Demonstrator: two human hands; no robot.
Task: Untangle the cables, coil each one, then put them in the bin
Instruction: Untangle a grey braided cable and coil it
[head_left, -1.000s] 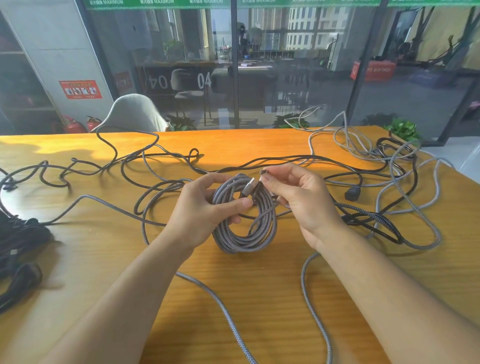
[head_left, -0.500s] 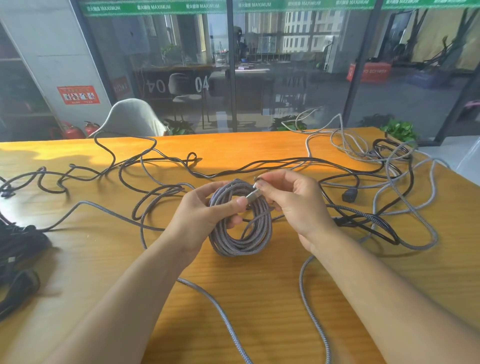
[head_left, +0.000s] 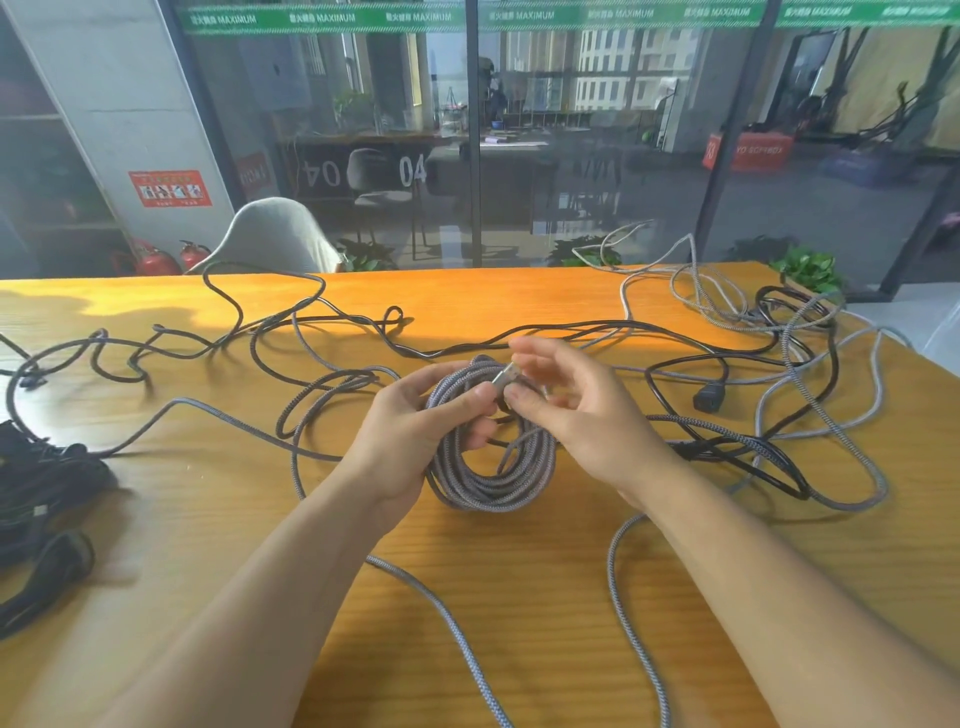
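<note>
Above the orange wooden table (head_left: 519, 597), the left hand (head_left: 415, 436) clasps a coiled grey braided cable (head_left: 488, 478). The right hand (head_left: 582, 415), fingers partly spread, pinches its silver metal plug (head_left: 503, 378).

place: office | evidence: glass partition (head_left: 597, 156) numbered 04, desks and chair (head_left: 270, 239) beyond wooden table (head_left: 519, 597)

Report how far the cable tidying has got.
Done: one grey braided coil is wound. In hand: the left hand grips it while the right hand handles its metal plug. Left: black cables and grey cables lie loose on the table; no bin in view.
</note>
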